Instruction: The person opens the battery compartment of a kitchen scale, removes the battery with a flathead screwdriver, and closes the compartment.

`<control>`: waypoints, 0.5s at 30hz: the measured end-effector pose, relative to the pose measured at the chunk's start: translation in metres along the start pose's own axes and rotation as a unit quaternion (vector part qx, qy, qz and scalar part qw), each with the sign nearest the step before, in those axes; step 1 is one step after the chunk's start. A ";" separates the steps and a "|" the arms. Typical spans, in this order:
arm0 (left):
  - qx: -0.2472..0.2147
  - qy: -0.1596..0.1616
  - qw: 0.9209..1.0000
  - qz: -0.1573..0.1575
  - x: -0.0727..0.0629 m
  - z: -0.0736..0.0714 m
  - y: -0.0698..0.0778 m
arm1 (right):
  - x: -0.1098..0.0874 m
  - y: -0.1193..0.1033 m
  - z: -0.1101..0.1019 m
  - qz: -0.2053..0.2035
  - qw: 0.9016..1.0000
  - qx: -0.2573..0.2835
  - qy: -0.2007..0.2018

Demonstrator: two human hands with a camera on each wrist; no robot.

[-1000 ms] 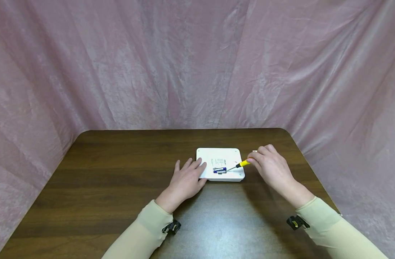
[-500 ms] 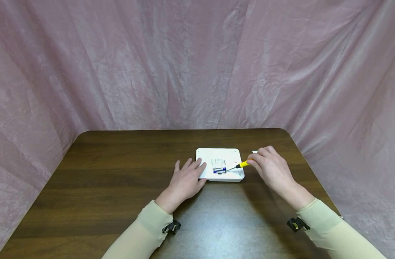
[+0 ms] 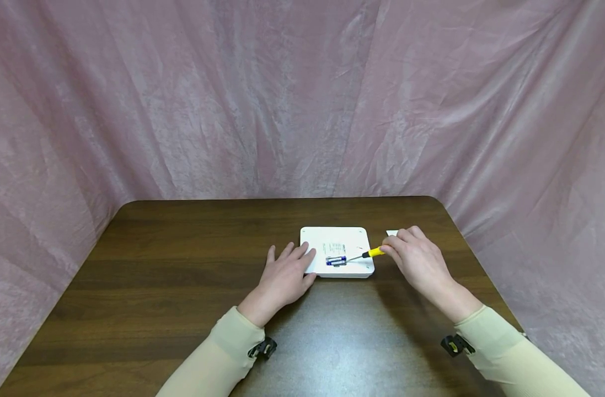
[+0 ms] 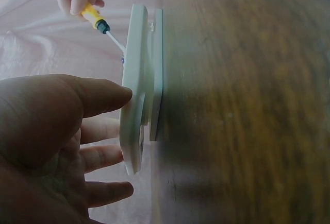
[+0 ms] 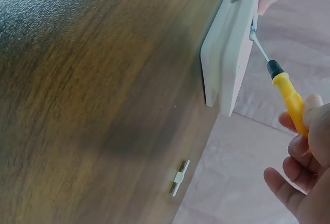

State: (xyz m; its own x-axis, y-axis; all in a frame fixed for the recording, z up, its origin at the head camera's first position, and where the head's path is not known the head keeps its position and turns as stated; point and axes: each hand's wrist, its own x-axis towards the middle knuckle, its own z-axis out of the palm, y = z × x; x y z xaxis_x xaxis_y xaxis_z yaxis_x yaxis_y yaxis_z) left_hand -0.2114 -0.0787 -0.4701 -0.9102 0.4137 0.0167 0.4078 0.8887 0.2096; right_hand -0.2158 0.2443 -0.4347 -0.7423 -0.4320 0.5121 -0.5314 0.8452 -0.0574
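Note:
A white flat device [image 3: 349,240] lies on the table with its printed face up and two blue-and-silver batteries [image 3: 336,261] in a recess. My left hand [image 3: 284,278] rests on its left side, fingers spread and the thumb touching the near edge. My right hand [image 3: 416,259] grips a screwdriver [image 3: 375,252] by its yellow handle. The shaft slants down left, its tip at the right end of the batteries. In the right wrist view the screwdriver [image 5: 289,98] reaches the face of the device [image 5: 240,62]; the exact contact is too small to tell.
A small white cover piece [image 3: 391,232] lies on the table just behind my right hand, partly hidden by it; the right wrist view shows this cover piece [image 5: 179,177] edge-on. The brown wooden table [image 3: 183,286] ends at a pink curtain [image 3: 302,110].
My right hand and the screwdriver have shifted very slightly, showing a little more of the white cover piece. The left hand and the device hold almost still.

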 end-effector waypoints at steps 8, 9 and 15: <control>0.002 -0.003 1.000 -0.001 0.000 0.000 0.000 | 0.001 0.004 -0.003 -0.035 0.999 0.021 0.014; 0.002 -0.004 1.000 -0.001 0.000 0.000 0.000 | 0.000 0.004 -0.003 -0.038 0.999 0.023 0.013; 0.001 -0.006 1.000 -0.003 0.000 0.000 0.000 | -0.003 0.006 -0.004 -0.050 0.998 0.027 0.013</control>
State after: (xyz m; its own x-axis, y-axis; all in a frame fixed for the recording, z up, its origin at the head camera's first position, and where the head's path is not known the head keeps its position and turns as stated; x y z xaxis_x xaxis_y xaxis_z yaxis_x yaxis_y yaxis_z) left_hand -0.2118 -0.0787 -0.4703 -0.9121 0.4099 0.0039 0.4017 0.8920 0.2074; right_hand -0.2151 0.2522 -0.4332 -0.6742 -0.5048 0.5391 -0.6238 0.7800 -0.0497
